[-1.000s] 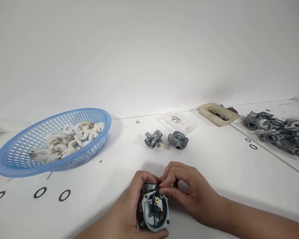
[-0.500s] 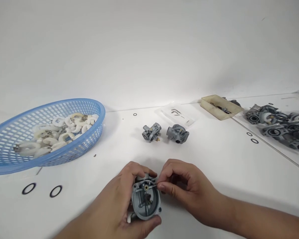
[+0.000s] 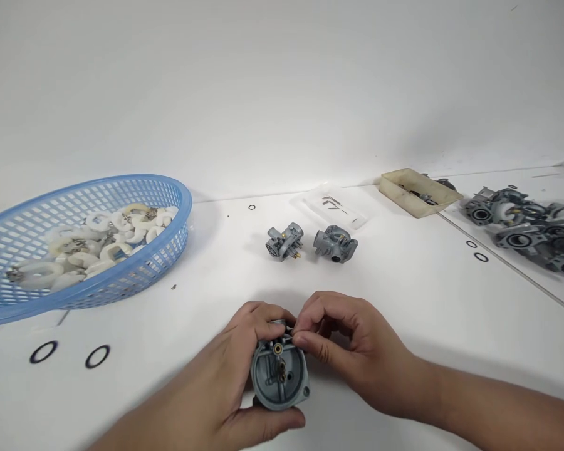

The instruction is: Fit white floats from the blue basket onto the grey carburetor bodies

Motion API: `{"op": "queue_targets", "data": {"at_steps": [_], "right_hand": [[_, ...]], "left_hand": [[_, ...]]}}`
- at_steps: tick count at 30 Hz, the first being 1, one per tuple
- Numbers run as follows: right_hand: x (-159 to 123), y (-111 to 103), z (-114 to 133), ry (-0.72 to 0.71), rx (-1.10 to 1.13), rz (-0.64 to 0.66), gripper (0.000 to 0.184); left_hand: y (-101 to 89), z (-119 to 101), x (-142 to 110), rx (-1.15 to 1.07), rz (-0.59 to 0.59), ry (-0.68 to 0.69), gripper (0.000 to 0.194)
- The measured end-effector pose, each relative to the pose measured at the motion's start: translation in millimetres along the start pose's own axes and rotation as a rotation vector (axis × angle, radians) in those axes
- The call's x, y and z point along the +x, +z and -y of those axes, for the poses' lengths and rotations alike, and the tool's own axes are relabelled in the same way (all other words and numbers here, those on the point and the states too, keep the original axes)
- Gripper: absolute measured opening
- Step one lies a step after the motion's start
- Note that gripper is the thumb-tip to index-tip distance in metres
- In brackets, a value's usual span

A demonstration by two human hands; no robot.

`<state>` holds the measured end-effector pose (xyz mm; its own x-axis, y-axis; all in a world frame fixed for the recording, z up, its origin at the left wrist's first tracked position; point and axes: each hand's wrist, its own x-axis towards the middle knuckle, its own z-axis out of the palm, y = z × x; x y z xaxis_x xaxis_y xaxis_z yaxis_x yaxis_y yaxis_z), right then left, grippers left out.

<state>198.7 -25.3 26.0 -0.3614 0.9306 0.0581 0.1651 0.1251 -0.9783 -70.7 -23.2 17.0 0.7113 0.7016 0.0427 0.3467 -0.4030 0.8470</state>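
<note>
My left hand (image 3: 235, 369) is wrapped around a grey metal carburetor body (image 3: 281, 379), its open round bowl side turned up towards me. Brass jets (image 3: 277, 349) show inside the bowl. At the body's upper right edge, my right hand (image 3: 343, 341) pinches a thin metal pin between thumb and forefinger; the fingertips now mostly hide it. Beyond the hands stand two more carburetor bodies, one with brass jets (image 3: 284, 242) and one lying on its side (image 3: 334, 244). A clear plastic bag (image 3: 355, 216) with several small pins (image 3: 330, 202) lies behind them.
A blue basket (image 3: 185, 194) of white plastic floats (image 3: 115, 241) stands at left, near two black rubber rings (image 3: 97, 356). At right are a cream tray (image 3: 407, 203) of small dark parts and a pile of carburetors (image 3: 521, 232). Smaller rings (image 3: 481, 257) lie beside the pile.
The carburetor has turned slightly in my left hand. My right fingertips have come in closer against its upper edge, covering the pin that showed before. The view has shifted a little.
</note>
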Motion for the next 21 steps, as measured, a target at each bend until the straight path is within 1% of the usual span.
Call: {"op": "queue_targets", "data": {"at_steps": [4,6,10,14,18,21], "right_hand": [[-1.0,0.8,2.0,-0.06,-0.027,-0.02,0.017],[-1.4,0.8,2.6,-0.087,-0.057,-0.034,0.014],[-1.9,-0.5,2.0,-0.095,-0.067,-0.03,0.015],[-1.0,-2.0,0.2,-0.11,-0.059,-0.02,0.014],[0.5,-2.1,-0.4,-0.144,-0.035,-0.001,0.012],[-0.3,-1.6,-0.1,-0.146,-0.049,-0.013,0.012]], "left_hand": [[1.2,1.1,0.6,0.036,-0.029,0.056,0.072],[1.6,0.5,1.1,0.041,-0.027,0.072,0.068],[1.8,-2.2,1.5,0.025,0.009,0.043,0.059],[2.6,-3.2,0.8,0.025,-0.012,0.032,0.062],[3.3,-2.2,0.8,0.007,-0.002,0.055,0.06],[3.7,-1.8,0.7,0.011,-0.001,0.06,0.06]]}}
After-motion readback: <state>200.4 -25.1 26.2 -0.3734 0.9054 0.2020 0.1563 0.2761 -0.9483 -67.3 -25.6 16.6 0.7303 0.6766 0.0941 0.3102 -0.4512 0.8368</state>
